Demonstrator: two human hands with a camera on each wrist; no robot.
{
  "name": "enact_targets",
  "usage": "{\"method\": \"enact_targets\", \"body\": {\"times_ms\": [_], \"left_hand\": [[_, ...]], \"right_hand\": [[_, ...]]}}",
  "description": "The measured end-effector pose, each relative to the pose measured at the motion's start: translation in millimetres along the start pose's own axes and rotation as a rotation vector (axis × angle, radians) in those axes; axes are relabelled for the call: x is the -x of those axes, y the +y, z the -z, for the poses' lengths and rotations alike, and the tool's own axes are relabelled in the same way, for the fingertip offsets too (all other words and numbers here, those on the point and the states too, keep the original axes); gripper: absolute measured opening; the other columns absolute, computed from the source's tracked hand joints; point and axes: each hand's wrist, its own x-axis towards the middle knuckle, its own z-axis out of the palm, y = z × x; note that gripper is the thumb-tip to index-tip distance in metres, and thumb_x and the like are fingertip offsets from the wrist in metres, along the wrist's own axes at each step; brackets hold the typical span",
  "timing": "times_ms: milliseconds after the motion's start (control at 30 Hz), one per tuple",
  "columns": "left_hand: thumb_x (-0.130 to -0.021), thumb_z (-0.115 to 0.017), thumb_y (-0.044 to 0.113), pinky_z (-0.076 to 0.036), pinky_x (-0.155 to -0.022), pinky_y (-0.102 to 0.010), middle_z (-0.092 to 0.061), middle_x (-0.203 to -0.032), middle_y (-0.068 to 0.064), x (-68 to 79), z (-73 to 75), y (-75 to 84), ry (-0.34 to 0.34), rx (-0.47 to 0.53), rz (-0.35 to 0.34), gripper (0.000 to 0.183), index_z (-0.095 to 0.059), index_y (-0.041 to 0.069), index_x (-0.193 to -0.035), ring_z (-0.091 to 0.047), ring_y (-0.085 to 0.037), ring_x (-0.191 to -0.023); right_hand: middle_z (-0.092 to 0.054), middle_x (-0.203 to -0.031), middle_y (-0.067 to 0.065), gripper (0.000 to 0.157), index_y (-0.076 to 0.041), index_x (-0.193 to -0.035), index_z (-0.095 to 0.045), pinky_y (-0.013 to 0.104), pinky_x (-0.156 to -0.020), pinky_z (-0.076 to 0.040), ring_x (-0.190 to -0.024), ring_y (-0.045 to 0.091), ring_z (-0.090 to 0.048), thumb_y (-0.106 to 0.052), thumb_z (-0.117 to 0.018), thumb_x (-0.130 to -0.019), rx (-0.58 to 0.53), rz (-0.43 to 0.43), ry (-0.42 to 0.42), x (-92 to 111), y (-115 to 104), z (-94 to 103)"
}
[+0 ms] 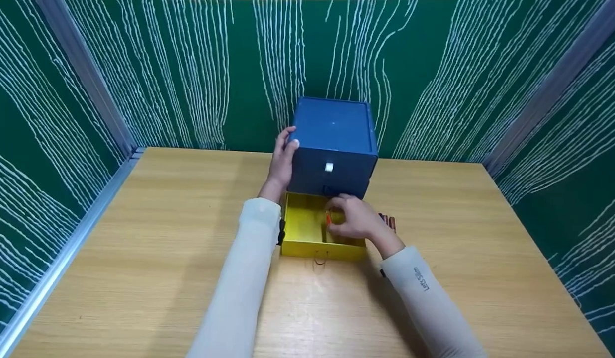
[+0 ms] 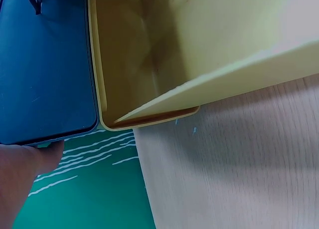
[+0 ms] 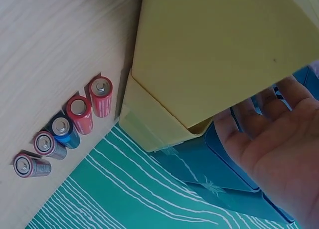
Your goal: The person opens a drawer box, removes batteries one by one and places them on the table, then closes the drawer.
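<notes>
A blue drawer cabinet (image 1: 332, 124) stands at the back of the table, its yellow drawer (image 1: 302, 248) pulled out at the bottom. My left hand (image 1: 281, 164) lies against the cabinet's left side, thumb near the front edge. In the left wrist view that hand (image 2: 25, 171) touches the blue side. Over the right half of the drawer, my right hand (image 1: 354, 216) pinches a small red battery (image 1: 328, 218) between thumb and fingers. In the right wrist view the hand (image 3: 284, 149) reaches over the drawer wall (image 3: 214, 54), which hides its fingertips and the battery.
Several batteries (image 3: 65, 129), red, blue and dark, stand upright in a row to the right of the drawer. A divider (image 1: 323, 231) splits the drawer. Green walls with white lines (image 1: 188, 74) enclose the wooden table (image 1: 163, 258).
</notes>
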Motion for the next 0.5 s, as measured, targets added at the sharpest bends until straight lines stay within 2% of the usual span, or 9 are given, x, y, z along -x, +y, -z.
{"method": "enact_targets", "body": {"times_ms": [167, 267, 500], "left_hand": [[-0.089, -0.041, 0.037, -0.023, -0.102, -0.041, -0.029, -0.139, 0.004, -8.4, 2.0, -15.3, 0.018, 0.001, -0.003, 0.036, -0.036, 0.035, -0.125, -0.033, -0.014, -0.121], [-0.089, -0.041, 0.037, -0.023, -0.102, -0.042, -0.028, -0.139, 0.005, -9.0, 1.8, -17.2, 0.020, -0.001, 0.010, 0.036, -0.036, 0.036, -0.125, -0.032, -0.015, -0.121], [-0.090, -0.038, 0.033, -0.020, -0.103, -0.045, -0.025, -0.142, 0.001, 3.9, -0.3, 3.7, -0.005, 0.002, 0.046, 0.040, -0.032, 0.029, -0.130, -0.029, -0.019, -0.124]], "right_hand": [[-0.056, -0.094, -0.007, 0.039, -0.022, -0.101, -0.060, 0.032, -0.077, -0.044, -0.082, 0.016, -0.048, -0.035, -0.071, -0.065, -0.009, 0.016, 0.010, 2.0, 2.1, 1.8], [-0.057, -0.095, -0.004, 0.038, -0.021, -0.100, -0.060, 0.033, -0.078, -0.044, -0.083, 0.018, -0.050, -0.034, -0.070, -0.065, -0.023, 0.028, 0.014, 3.1, 4.0, 4.0], [-0.056, -0.095, -0.006, 0.035, -0.023, -0.098, -0.060, 0.035, -0.081, -0.043, -0.085, 0.015, -0.049, -0.034, -0.069, -0.067, -0.049, 0.029, 0.021, 5.5, 8.5, 12.4]]}}
